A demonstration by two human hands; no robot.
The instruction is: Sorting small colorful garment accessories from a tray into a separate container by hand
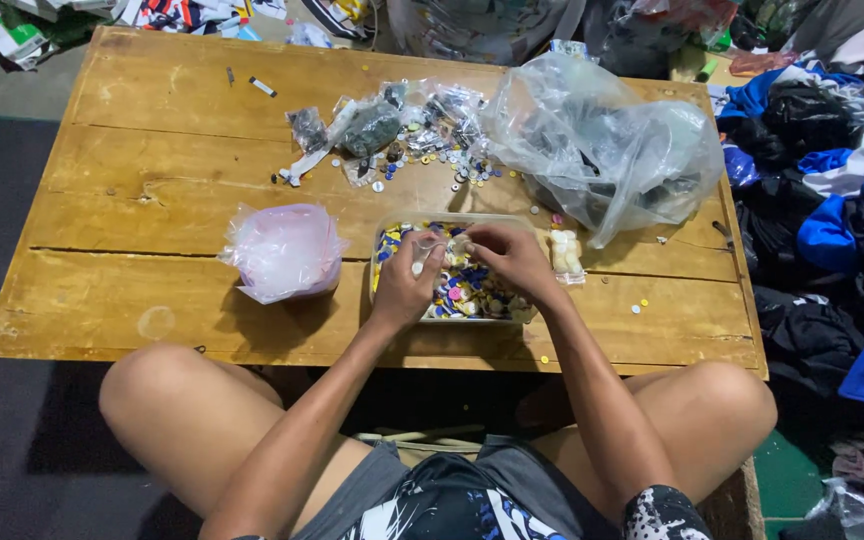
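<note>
Left hand (407,280) and right hand (508,258): both grips pinched together on a small clear packet (439,247), held over a clear tray of mixed coloured buttons (452,292) at centre frame. Just right of tray: small bag of pale pieces (565,252). Left: pink plastic bag (284,251). Above: loose scattered buttons (432,160), small packets. Upper right: large crumpled clear bag (602,145). All on wooden tabletop (132,200). Right edge: heaped clothing (832,200).

A shallow, clear rectangular plastic container (384,300) sits flat near the front edge of the worn wooden table (132,200), heaped with small round buttons of many colours (467,290). Directly above them is a small, crumpled clear plastic bag (430,247), pinched between the fingers (434,262).
</note>
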